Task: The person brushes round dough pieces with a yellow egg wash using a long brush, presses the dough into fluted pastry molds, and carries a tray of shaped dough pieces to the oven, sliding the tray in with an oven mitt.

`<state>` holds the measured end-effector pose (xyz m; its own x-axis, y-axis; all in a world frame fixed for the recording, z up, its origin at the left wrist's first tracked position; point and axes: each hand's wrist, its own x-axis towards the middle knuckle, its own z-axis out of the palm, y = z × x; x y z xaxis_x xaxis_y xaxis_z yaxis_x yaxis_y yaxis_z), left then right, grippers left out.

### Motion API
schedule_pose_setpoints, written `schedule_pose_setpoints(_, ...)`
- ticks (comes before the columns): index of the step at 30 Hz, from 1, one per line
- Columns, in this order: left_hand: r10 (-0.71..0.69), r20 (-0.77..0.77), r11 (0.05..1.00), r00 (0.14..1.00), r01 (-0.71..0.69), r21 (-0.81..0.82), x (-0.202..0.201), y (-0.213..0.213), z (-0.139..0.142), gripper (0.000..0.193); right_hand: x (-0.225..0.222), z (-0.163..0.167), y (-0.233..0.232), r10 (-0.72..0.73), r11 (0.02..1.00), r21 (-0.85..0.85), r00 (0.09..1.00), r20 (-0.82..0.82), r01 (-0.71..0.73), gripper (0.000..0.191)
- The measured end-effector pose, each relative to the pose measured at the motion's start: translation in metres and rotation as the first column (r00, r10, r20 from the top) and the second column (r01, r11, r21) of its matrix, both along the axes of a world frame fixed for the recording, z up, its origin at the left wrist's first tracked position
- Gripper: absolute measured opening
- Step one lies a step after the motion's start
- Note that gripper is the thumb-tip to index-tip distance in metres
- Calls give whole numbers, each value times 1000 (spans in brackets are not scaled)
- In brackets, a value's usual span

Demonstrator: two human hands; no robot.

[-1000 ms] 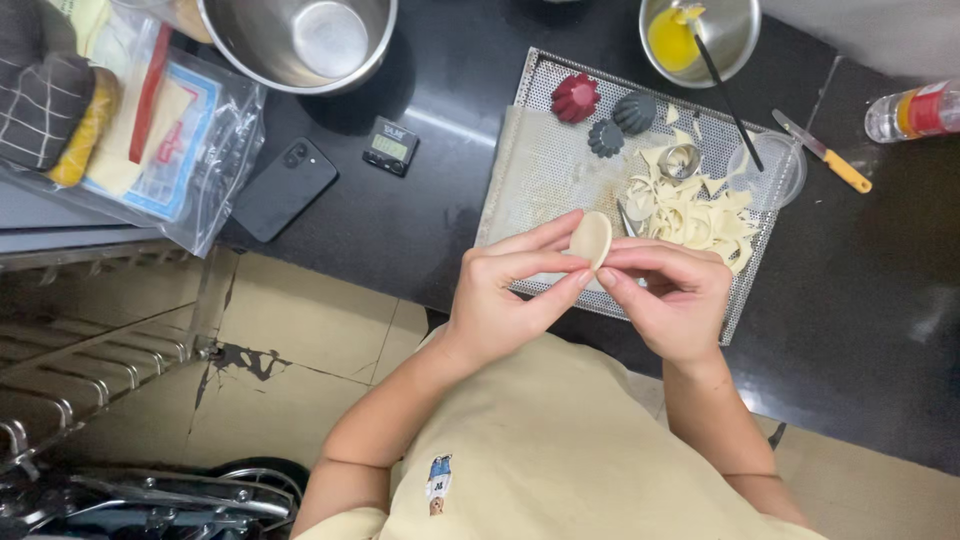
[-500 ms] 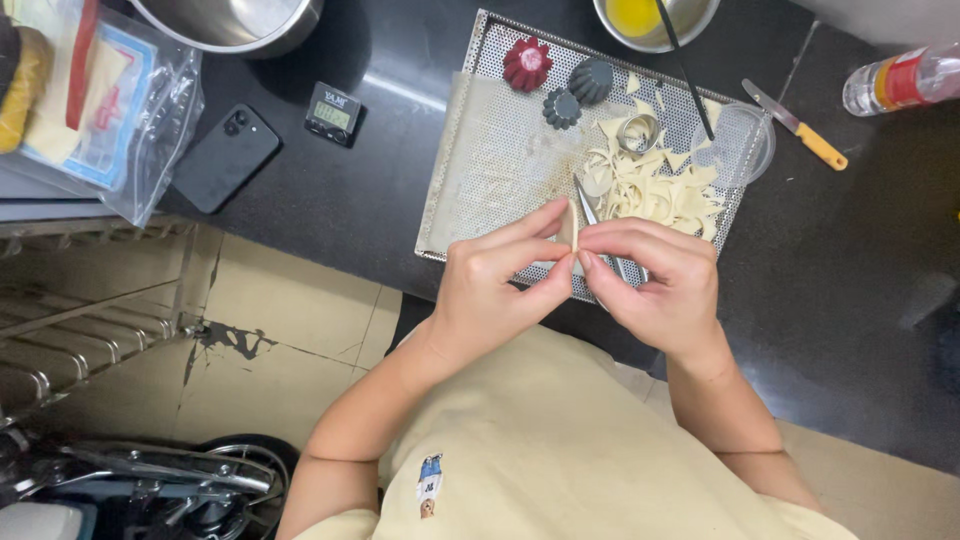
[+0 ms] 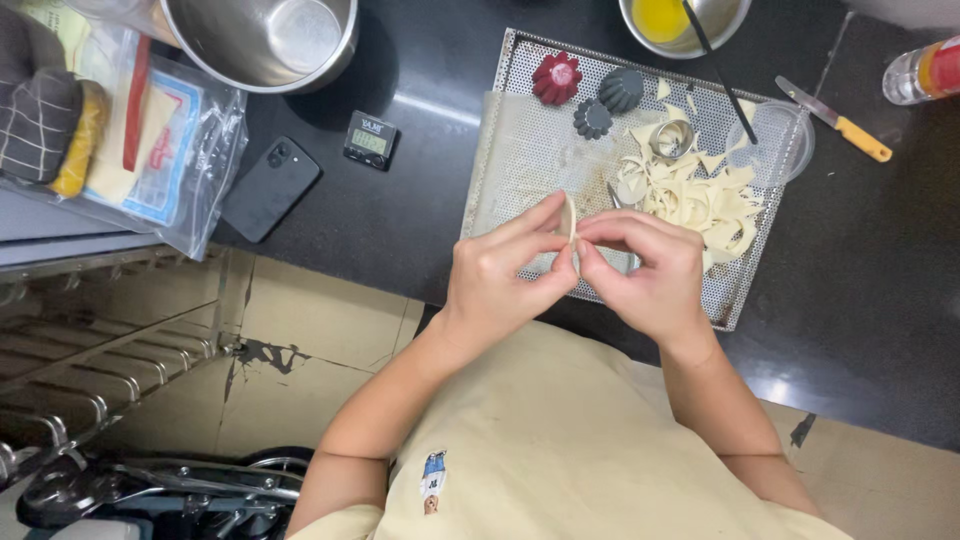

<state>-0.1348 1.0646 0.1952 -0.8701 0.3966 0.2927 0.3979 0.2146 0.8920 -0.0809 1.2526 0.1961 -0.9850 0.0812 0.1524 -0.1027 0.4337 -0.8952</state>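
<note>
My left hand and my right hand meet over the near edge of a perforated metal tray. Between their fingertips they pinch a small pale disc of dough, seen edge-on. Behind the hands on the tray lie a heap of dough scraps, a round metal cutter, a red fluted mould and two dark fluted moulds.
On the black counter stand a steel bowl, a small digital timer, a dark phone, a bowl of yellow liquid with a brush, a yellow-handled knife, a bottle and plastic bags.
The dough disc has turned from flat-facing to edge-on between the fingers. The view has shifted slightly; both hands stay together over the tray edge.
</note>
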Motion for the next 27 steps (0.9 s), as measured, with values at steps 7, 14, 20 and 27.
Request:
schedule_pose_setpoints(7,-200,587,916,784,-64,397,-28,-6,-70,14,-30,-81,-5,39,731,-671,974,222,124,10)
schedule_pose_setpoints(14,-118,617,932,778,-129,340,-35,-2,-153,13,-43,-128,-15,-30,763,-600,940,339,241,15)
schedule_pose_setpoints(20,-4,633,924,774,-239,297,-46,-11,-199,14,-71,-149,-7,69,646,-685,868,492,337,21)
schedule_pose_setpoints(27,187,617,947,764,-307,92,-59,-26,-186,15,-84,-136,11,-214,972,41,805,553,230,37)
